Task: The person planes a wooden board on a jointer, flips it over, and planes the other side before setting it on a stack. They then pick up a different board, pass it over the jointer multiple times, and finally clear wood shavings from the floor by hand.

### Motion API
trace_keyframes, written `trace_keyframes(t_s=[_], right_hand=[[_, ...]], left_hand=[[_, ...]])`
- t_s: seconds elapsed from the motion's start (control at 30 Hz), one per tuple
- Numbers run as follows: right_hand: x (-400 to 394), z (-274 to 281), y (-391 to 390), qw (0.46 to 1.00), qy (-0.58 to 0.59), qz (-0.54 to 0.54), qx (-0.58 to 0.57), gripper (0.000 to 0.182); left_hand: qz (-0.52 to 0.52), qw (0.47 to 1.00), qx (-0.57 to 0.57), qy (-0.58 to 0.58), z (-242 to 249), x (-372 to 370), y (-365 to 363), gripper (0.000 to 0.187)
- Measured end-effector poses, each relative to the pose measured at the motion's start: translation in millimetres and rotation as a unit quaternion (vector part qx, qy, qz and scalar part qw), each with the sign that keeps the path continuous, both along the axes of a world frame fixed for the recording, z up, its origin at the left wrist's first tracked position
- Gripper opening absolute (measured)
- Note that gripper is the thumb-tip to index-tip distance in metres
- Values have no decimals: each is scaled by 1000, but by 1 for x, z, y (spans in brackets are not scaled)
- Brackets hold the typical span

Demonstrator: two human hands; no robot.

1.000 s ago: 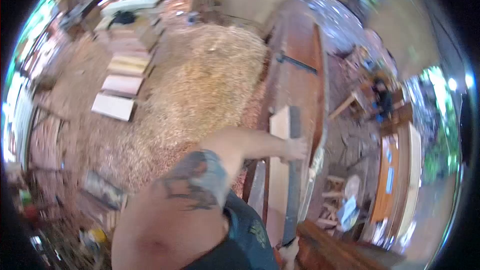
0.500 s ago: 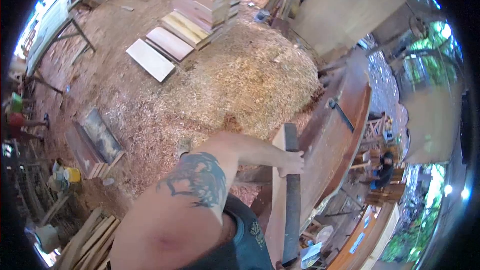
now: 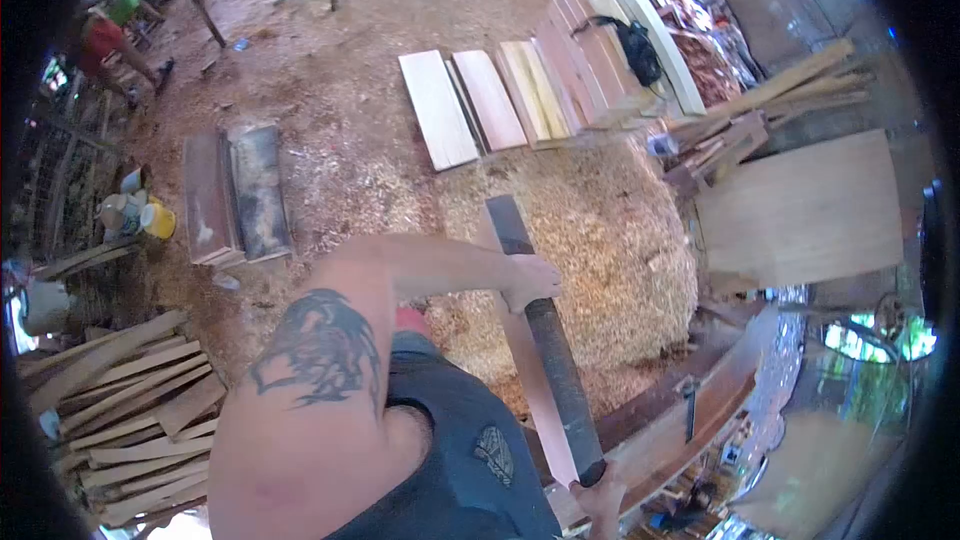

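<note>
A long thick plank (image 3: 545, 355), with a dark top face and a pale side, slants across the front of my body. My left hand (image 3: 532, 282), on the tattooed arm, is wrapped over its upper part. Near the plank's lower end my right hand (image 3: 600, 495) grips the edge, its fingers partly hidden. Behind the plank runs a long reddish-brown wooden slab (image 3: 725, 395), which has a dark clamp (image 3: 689, 408) on it.
Shavings (image 3: 620, 270) cover the ground ahead. Cut boards (image 3: 440, 110) lie beside a stack of timber (image 3: 590, 55). Dark boards (image 3: 260, 190) and a pile of offcuts (image 3: 150, 390) are at left, near a yellow container (image 3: 157, 220). A large panel (image 3: 800, 210) leans at right. Another person (image 3: 110, 45) is at far left.
My view has turned to the right, and the plank has swung away from beside the brown slab to over the shavings. My right hand has come into sight at its lower end.
</note>
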State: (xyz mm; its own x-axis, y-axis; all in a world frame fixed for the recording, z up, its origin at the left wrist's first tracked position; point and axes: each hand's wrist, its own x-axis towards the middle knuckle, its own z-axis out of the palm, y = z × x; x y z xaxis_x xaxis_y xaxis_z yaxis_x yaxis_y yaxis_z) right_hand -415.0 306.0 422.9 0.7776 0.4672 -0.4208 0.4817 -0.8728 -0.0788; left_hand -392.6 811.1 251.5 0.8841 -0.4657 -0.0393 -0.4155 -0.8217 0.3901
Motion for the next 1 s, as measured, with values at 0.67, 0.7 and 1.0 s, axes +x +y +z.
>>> trace_keyframes(t_s=[0.67, 0.7, 1.0], right_hand=[[341, -300, 258, 809, 473, -340, -75, 58], [339, -303, 283, 770, 520, -367, -52, 62], [379, -332, 519, 671, 626, -322, 233, 73]], left_hand=[[122, 989, 76, -20, 24, -1, 272, 51], [118, 990, 80, 6, 31, 17, 282, 48], [108, 966, 232, -46, 142, 102, 438, 29]])
